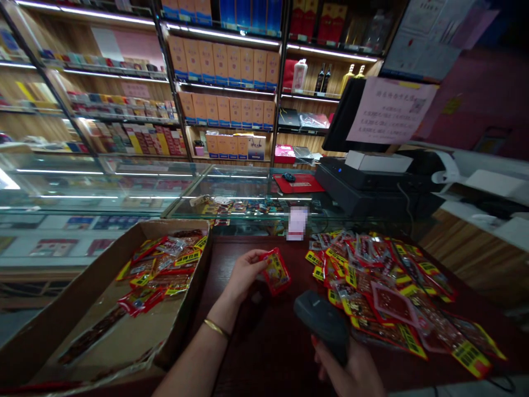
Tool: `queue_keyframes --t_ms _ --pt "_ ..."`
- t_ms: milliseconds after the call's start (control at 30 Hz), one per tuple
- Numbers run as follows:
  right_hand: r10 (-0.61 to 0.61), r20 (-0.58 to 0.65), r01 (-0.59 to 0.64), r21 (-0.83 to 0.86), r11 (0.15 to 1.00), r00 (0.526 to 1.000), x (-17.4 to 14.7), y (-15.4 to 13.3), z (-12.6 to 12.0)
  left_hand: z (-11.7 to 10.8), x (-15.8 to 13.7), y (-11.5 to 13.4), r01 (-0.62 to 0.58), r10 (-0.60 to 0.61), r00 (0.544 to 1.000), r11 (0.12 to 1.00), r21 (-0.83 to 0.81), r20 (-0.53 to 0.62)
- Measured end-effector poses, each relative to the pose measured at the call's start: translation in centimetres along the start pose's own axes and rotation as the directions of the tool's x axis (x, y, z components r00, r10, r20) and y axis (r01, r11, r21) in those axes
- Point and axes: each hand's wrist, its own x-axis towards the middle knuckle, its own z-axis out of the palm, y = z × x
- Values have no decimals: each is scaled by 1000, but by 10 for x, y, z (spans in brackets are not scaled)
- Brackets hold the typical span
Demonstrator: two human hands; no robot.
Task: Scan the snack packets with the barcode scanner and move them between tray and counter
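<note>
My left hand (247, 271), with a gold bangle (216, 328) on its wrist, pinches the edge of a small red snack packet (275, 271) above the dark red counter (256, 353). In my right hand (351, 366) is a dark handheld barcode scanner (322, 320), its head pointing toward the packet. The two are apart. To the right lies a heap of red and yellow snack packets (372, 275). On the left, an open cardboard box (202, 264) holds several similar packets (165, 259) and long dark strips in clear wrap (93, 336).
A glass display case (182, 187) borders the counter's far side. At its edge stands a small blurred white card (296, 223). A monitor (341, 118) with a pink notice, a receipt printer (430, 160) and a mouse on a red mat (301, 183) stand behind. Stocked shelves (227, 82) line the wall.
</note>
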Motion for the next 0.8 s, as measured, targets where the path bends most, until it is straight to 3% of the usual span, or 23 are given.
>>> queue_keyframes --t_ms 67,200,367,500,633,733,800 --pt "75 62 -87 214 973 995 10 9 1 -1 2 -3 19 -19 1000 1000 -24 -24" --pt "142 218 -239 524 818 966 26 32 1 1 7 -10 32 -38 997 995 -93 -62" --pt "86 227 -215 640 737 970 24 40 -5 11 8 -27 1 -5 999 992 -124 -37" --pt "66 221 -204 688 696 973 20 38 -8 32 4 -37 20 -20 1000 990 -143 0" --pt "89 194 -205 738 643 977 21 46 -3 77 12 -24 22 -2 991 988 -153 134" --pt "112 173 -206 763 612 978 21 54 0 134 35 -5 -57 83 976 989 -133 202" --pt "124 171 -211 771 601 977 20 56 0 180 54 3 -37 52 977 997 -75 206"
